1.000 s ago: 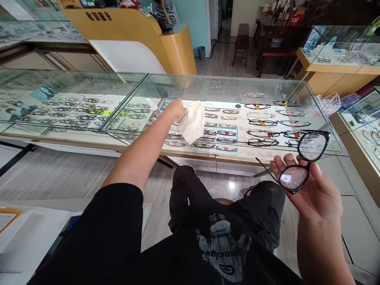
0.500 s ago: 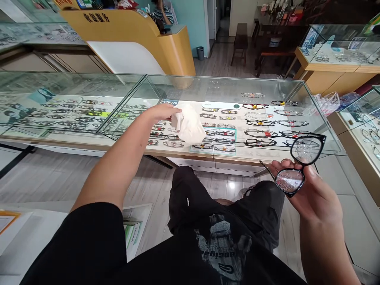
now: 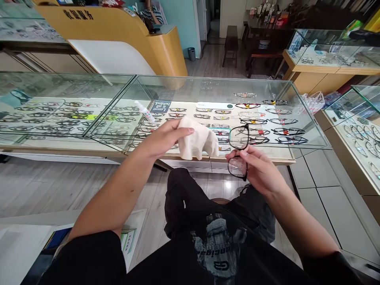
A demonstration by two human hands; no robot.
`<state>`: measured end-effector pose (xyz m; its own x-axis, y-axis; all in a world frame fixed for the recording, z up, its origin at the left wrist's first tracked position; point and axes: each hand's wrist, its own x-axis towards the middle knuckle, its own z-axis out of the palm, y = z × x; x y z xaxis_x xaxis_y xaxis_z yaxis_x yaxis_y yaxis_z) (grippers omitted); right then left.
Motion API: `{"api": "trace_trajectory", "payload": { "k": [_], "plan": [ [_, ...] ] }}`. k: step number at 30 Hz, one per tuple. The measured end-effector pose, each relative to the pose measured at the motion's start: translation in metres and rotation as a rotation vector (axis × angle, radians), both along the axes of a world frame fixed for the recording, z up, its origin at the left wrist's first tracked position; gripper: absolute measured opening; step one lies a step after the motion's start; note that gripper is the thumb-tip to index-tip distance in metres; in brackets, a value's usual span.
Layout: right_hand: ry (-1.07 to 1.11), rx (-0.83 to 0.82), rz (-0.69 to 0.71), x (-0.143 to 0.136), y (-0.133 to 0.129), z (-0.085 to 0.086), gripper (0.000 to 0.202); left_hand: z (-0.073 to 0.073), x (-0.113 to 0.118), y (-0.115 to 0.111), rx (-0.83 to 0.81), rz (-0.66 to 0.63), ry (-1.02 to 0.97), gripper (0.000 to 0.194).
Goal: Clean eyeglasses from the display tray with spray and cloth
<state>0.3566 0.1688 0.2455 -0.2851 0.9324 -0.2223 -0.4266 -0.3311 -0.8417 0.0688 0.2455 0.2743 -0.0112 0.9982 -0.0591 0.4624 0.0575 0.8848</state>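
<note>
i take the clock from the seated person, with twelve straight ahead. at eleven o'clock, a small white bottle (image 3: 144, 111) is on the glass surface (image 3: 213, 89), and just beside it one sees a dark printed card (image 3: 160, 106). nearer, also at eleven, is the left hand (image 3: 162, 138); its thumb and fingers are pinching the upper left part of a white cloth (image 3: 196, 138), which hangs loosely at twelve. at one o'clock are the black-rimmed glasses (image 3: 237, 168), apart from the cloth and turned so that one lens is above the other. the right hand (image 3: 263, 170) comes to them from the right, and its thumb and fingers are pinching them near the bridge. farther, at two o'clock, there lies a plastic bag (image 3: 314, 103).
</note>
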Motion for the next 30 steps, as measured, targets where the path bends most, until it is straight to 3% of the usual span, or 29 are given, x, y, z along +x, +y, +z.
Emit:
{"api": "trace_trajectory", "payload": {
  "k": [3, 8, 15, 21, 30],
  "plan": [
    [0.026, -0.034, 0.047, -0.013, 0.001, -0.008, 0.028, -0.005, 0.016, -0.011, 0.032, -0.364, -0.107, 0.041],
    [0.058, -0.076, 0.035, -0.019, 0.0, -0.02, 0.029, -0.01, 0.034, -0.018, 0.173, -0.549, -0.092, 0.037],
    [0.037, -0.09, 0.073, -0.019, 0.002, -0.025, 0.029, -0.017, 0.046, -0.012, 0.316, -0.632, 0.018, 0.033],
    [0.04, -0.081, 0.11, -0.022, 0.004, -0.027, 0.027, -0.029, 0.052, -0.006, 0.375, -0.674, -0.024, 0.034],
    [0.0, -0.013, 0.154, -0.024, 0.009, -0.031, 0.031, -0.065, 0.065, -0.009, 0.404, -0.475, -0.124, 0.031]
  ]
}}
